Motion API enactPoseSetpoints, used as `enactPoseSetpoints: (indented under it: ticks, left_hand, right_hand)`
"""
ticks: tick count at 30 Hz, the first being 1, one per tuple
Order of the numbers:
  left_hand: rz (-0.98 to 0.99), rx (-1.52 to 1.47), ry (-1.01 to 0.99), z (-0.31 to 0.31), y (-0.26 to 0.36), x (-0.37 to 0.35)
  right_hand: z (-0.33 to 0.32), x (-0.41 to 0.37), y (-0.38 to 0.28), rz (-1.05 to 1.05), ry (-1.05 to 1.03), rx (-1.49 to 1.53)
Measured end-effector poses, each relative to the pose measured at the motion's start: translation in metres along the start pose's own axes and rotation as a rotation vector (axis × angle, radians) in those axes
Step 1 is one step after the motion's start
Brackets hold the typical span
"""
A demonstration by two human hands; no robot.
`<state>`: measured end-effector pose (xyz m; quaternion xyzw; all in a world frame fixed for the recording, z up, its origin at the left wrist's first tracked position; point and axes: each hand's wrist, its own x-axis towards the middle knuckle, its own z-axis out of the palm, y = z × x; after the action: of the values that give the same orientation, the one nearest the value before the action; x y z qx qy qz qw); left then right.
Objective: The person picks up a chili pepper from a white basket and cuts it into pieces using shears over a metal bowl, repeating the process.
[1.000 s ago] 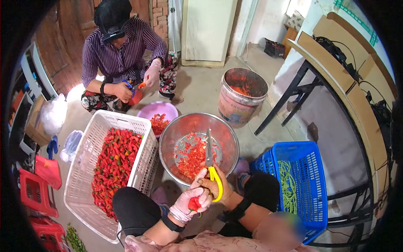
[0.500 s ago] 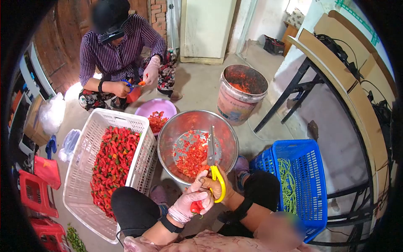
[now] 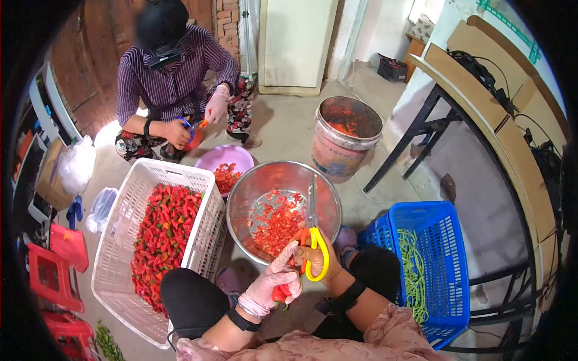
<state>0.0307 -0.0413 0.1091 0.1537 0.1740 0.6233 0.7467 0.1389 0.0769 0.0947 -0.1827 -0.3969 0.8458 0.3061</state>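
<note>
Inside a clear glove, my left hand (image 3: 269, 287) is closed around a red pepper (image 3: 280, 294), whose green stem end pokes out below the palm. Scissors with yellow handles (image 3: 326, 257) are gripped by my right hand (image 3: 330, 265), their blades pointing up and away over the near right side of a steel bowl (image 3: 236, 224). Chopped red pepper (image 3: 274, 231) covers much of the bowl's bottom. Some orange-red pepper shows between my two hands, close to the scissors, partly hidden by fingers.
A white crate (image 3: 114, 265) of whole red peppers stands left; a blue basket (image 3: 421, 210) with long green beans stands right. Beyond are a pink basin (image 3: 241, 157) and a stained bucket (image 3: 340, 150). Opposite, a person (image 3: 174, 78) cuts with blue-handled scissors. Red stools (image 3: 51, 283) sit far left.
My right hand and the scissors have shifted slightly right and toward me. The left hand stays nearly in place, still holding the pepper. The person opposite has moved their hands slightly.
</note>
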Motion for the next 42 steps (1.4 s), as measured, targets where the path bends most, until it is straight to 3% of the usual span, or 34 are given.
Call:
enactPoseSetpoints:
  ticks: [6, 15, 20, 22, 24, 25, 33, 35, 42]
  left_hand:
    - [-0.020, 0.306, 0.089, 0.002, -0.001, 0.001]
    - [0.036, 0.339, 0.093, 0.006, -0.006, -0.001]
    - [0.036, 0.137, 0.002, 0.005, -0.005, 0.000]
    - [0.033, 0.027, -0.036, 0.003, -0.004, 0.000]
    - [0.062, -0.056, -0.119, -0.001, -0.004, 0.000]
    - [0.083, -0.068, -0.061, 0.003, -0.004, 0.001]
    - [0.073, -0.079, -0.107, -0.001, -0.005, 0.000]
    - [0.062, -0.072, -0.151, -0.004, -0.007, 0.000]
    - [0.055, 0.023, -0.003, -0.003, -0.005, 0.002]
  right_hand:
    - [0.007, -0.003, -0.001, -0.013, 0.047, 0.012]
    - [0.005, -0.006, 0.007, -0.007, -0.016, -0.011]
    - [0.005, -0.006, 0.008, 0.041, -0.044, 0.080]
    - [0.007, -0.002, 0.005, -0.095, 0.005, -0.126]
    - [0.009, -0.004, -0.007, -0.080, -0.017, -0.106]
    - [0.009, -0.004, -0.012, -0.065, -0.039, -0.087]
    - [0.006, -0.002, -0.021, -0.076, 0.015, 0.011]
    - [0.005, -0.001, -0.019, -0.060, -0.005, -0.099]
    - [0.010, 0.000, -0.020, -0.106, 0.110, -0.164]
